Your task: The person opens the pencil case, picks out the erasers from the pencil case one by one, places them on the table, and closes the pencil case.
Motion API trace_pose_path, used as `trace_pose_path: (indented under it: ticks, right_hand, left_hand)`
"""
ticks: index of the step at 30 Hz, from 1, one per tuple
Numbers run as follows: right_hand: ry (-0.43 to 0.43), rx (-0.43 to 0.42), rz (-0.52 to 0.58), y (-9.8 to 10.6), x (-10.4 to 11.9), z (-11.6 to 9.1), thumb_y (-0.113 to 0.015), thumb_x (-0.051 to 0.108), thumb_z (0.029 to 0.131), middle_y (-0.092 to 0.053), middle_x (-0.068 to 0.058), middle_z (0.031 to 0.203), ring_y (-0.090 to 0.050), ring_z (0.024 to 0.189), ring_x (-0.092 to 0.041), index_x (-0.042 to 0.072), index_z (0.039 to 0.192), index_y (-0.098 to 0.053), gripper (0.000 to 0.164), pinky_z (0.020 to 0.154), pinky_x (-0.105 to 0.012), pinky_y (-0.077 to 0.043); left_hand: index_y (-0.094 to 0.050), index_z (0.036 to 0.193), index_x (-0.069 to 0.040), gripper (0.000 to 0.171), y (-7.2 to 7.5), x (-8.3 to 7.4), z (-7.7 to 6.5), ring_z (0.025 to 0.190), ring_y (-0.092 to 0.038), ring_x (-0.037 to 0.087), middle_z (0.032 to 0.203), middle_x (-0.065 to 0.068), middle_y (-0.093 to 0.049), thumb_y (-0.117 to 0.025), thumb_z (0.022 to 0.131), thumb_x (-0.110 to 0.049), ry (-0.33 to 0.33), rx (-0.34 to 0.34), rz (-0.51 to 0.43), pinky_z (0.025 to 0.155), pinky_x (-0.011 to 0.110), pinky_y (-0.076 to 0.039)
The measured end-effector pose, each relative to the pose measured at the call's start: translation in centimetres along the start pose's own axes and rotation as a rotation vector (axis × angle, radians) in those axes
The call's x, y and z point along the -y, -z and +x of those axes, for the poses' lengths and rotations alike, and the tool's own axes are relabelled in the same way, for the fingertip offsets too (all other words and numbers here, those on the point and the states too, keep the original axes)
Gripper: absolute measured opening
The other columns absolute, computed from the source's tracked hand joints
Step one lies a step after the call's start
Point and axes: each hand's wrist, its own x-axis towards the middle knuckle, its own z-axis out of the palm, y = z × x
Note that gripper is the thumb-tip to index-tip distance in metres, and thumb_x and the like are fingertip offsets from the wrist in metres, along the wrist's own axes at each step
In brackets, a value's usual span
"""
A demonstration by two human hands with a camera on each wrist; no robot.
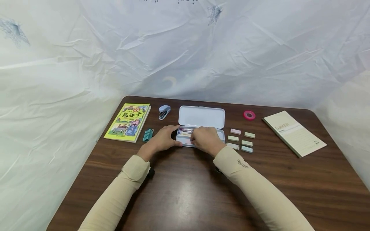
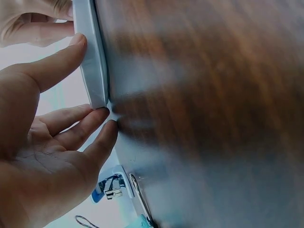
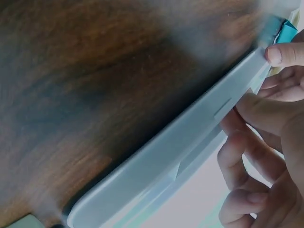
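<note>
An open white pencil case point(image 1: 187, 144) lies on the table with its lid point(image 1: 201, 117) tipped back. Several pens point(image 1: 185, 131) lie along its inside. My left hand point(image 1: 165, 138) holds the case's left end, the thumb on the front wall and the fingertips at the end, as the left wrist view shows point(image 2: 52, 123). Into the case reaches my right hand point(image 1: 206, 138) with bent fingers. In the right wrist view its thumb and index finger point(image 3: 261, 111) dip behind the front wall point(image 3: 175, 147). Whatever lies between those fingertips is hidden.
Several small pastel blocks point(image 1: 233, 138) lie right of the case. Teal binder clips point(image 1: 148, 135), a stapler point(image 1: 164, 112) and a yellow book point(image 1: 127, 122) are to the left. Farther right are a pink tape roll point(image 1: 249, 115) and a notebook point(image 1: 295, 133). Behind the table hangs white sheeting point(image 1: 185, 64).
</note>
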Motion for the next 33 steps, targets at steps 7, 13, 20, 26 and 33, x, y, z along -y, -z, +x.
trace_pose_path:
  ticks: [7, 13, 20, 26, 33]
  right_hand:
    - [0.081, -0.022, -0.009, -4.4, -3.8, 3.3, -0.084, 0.029, 0.101, -0.089, 0.005, 0.102, -0.082, 0.091, -0.023, 0.032, 0.098, -0.093, 0.010, 0.075, -0.056, -0.065]
    - [0.101, -0.017, 0.019, -5.4, -4.8, 4.0, -0.083, 0.032, 0.100, -0.088, 0.006, 0.103, -0.080, 0.090, -0.022, 0.032, 0.100, -0.093, 0.010, 0.075, -0.053, -0.065]
    - [0.088, 0.046, 0.092, -2.2, -3.2, 2.5, -0.077, 0.021, 0.101, -0.076, 0.002, 0.085, -0.061, 0.073, -0.019, 0.021, 0.088, -0.084, 0.015, 0.065, -0.049, -0.057]
    - [0.122, 0.001, 0.120, -2.2, -4.0, 1.5, -0.076, 0.024, 0.101, -0.074, -0.001, 0.091, -0.058, 0.076, -0.018, 0.014, 0.100, -0.083, 0.013, 0.068, -0.043, -0.054]
    - [0.073, 0.002, 0.218, 0.0, -4.2, -0.7, -0.077, 0.022, 0.098, -0.072, -0.005, 0.104, -0.060, 0.086, -0.019, 0.007, 0.115, -0.082, 0.023, 0.077, -0.038, -0.052]
  left_hand:
    - [-0.048, 0.176, -0.017, 0.100, 0.2, -0.5, -0.3, 0.168, -0.046, 0.038, 0.179, 0.014, -0.051, -0.096, 0.094, -0.049, 0.014, 0.005, -0.025, 0.137, 0.057, -0.041]
    - [-0.047, 0.176, -0.013, 0.097, 0.9, -2.0, -1.4, 0.169, -0.044, 0.040, 0.179, 0.017, -0.050, -0.095, 0.097, -0.041, 0.019, 0.003, -0.029, 0.137, 0.059, -0.040]
    - [-0.047, 0.176, -0.011, 0.098, 1.0, -1.8, -1.4, 0.167, -0.045, 0.043, 0.178, 0.020, -0.050, -0.095, 0.096, -0.042, -0.004, 0.001, -0.050, 0.136, 0.062, -0.041]
    - [-0.046, 0.177, -0.014, 0.099, 0.9, -1.8, -1.4, 0.168, -0.045, 0.041, 0.179, 0.017, -0.050, -0.094, 0.096, -0.046, 0.006, 0.003, -0.018, 0.137, 0.060, -0.041]
    - [-0.047, 0.176, -0.012, 0.097, 1.2, -2.6, -1.9, 0.168, -0.044, 0.042, 0.179, 0.018, -0.050, -0.095, 0.097, -0.042, 0.015, -0.003, -0.022, 0.138, 0.061, -0.039]
